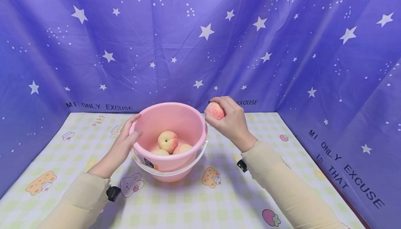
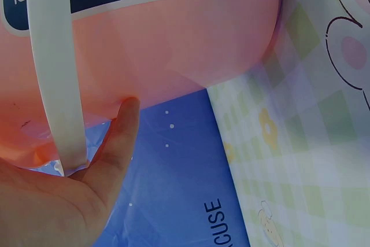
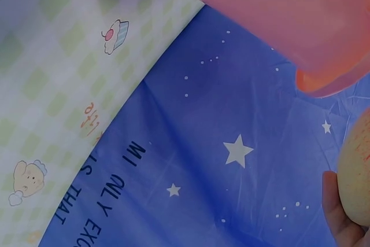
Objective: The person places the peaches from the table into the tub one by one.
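Note:
A pink bucket stands on the table, tilted a little, with a few yellow-and-red peaches at its bottom. My left hand grips the bucket's left rim, thumb over the edge; the left wrist view has one finger lying along the outer wall, beside the white handle. To the right of the rim and above the table, my right hand holds another peach, red-speckled on the side that shows. In the right wrist view this peach appears close to the bucket's rim.
A pale checked tablecloth with cartoon prints covers the table. Blue curtains with white stars and lettering hang behind it and along both sides. The bucket's handle hangs down around its front, below the rim.

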The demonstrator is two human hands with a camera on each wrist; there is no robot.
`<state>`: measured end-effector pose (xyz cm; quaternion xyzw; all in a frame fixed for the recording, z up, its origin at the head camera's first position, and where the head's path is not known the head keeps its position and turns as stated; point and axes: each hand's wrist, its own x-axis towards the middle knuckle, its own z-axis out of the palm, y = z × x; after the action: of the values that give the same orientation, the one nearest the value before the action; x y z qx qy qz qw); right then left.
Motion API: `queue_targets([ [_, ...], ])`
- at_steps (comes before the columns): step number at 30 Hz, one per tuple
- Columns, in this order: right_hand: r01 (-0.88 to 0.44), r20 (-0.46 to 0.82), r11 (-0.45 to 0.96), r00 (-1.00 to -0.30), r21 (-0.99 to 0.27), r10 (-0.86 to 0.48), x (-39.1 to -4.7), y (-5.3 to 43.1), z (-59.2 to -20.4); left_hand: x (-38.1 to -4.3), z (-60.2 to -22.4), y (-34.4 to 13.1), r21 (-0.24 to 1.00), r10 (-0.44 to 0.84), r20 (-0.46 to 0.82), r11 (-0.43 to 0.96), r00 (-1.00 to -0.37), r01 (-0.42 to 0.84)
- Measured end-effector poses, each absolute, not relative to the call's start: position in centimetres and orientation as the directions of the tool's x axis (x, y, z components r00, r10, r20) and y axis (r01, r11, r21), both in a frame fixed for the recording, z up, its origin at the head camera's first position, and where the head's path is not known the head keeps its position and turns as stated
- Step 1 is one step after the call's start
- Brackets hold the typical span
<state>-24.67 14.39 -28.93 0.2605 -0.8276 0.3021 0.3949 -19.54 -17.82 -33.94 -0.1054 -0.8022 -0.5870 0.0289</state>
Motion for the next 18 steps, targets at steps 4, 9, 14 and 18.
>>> queue_targets([
  [4, -0.667, 0.806, 0.683, -0.559, -0.296, -0.196, -24.6, 14.1, -28.8, -19.5, -33.9, -17.8, 0.935, 0.136, 0.167, 0.291, -0.976, 0.201],
  [9, -0.679, 0.808, 0.677, -0.548, -0.282, -0.214, -24.6, 13.7, -28.8, -19.5, -33.9, -17.8, 0.936, 0.139, 0.167, 0.290, -0.976, 0.201],
  [14, -0.705, 0.828, 0.665, -0.511, -0.248, -0.233, -24.8, 13.3, -28.8, -19.5, -33.9, -17.8, 0.937, 0.139, 0.164, 0.287, -0.977, 0.198],
  [18, -0.718, 0.834, 0.656, -0.496, -0.235, -0.244, -24.8, 13.0, -28.8, -19.5, -33.9, -17.8, 0.937, 0.138, 0.162, 0.289, -0.977, 0.196],
])
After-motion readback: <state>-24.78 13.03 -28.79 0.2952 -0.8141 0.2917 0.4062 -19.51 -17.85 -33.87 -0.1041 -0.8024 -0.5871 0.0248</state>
